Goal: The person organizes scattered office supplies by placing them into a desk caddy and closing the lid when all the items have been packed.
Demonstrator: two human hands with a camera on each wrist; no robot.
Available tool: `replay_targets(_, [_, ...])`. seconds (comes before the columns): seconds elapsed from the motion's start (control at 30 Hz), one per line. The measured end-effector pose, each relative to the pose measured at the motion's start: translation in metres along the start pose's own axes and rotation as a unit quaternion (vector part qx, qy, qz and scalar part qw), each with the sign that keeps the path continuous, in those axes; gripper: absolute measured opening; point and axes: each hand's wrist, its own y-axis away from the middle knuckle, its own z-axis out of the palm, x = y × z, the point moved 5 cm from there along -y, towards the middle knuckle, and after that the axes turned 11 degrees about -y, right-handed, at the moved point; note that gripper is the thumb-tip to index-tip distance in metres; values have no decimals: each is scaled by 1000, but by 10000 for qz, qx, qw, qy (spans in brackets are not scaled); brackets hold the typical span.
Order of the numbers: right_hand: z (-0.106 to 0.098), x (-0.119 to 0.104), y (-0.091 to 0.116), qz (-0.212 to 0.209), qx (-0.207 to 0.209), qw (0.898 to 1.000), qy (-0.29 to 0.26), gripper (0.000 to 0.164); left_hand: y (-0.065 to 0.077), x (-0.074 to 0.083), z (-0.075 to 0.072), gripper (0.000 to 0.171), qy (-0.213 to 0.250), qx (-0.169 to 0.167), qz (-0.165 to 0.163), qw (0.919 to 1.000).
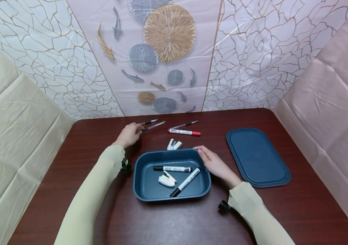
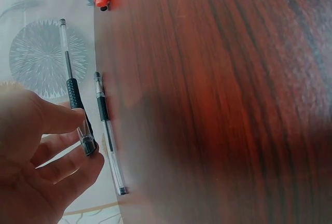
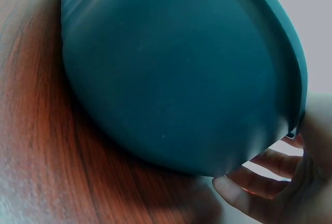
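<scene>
My left hand pinches a clear gel pen with a black grip between thumb and fingers, at the back left of the table. A second gel pen of the same look lies on the table beside it. With my right hand I hold the rim of a dark blue plastic box at its back right corner. Inside the box are a white stapler and two black-capped markers, one marker lying crosswise and the other marker slanted.
Behind the box sits another small white stapler. A red-capped marker and a third gel pen lie at the back middle. The flat blue lid rests on the right of the wooden table. Patterned cloth hangs beyond the back edge.
</scene>
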Motion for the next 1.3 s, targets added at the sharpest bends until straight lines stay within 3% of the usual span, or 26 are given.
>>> replay_targets(0.6, [0, 1, 0, 114, 30, 9999, -58, 38, 4, 16, -17, 25, 218, 143, 413, 9988])
replay_targets(0.9, [0, 3, 1, 124, 46, 9999, -19, 38, 5, 18, -18, 23, 441, 185, 405, 9980])
replay_targets(1.1, [-1, 3, 0, 88, 68, 9999, 16, 37, 5, 21, -34, 24, 625, 381, 375, 9966])
replay_targets(1.3, [0, 4, -1, 70, 39, 10000, 7, 37, 9, 22, -51, 26, 405, 495, 528, 9966])
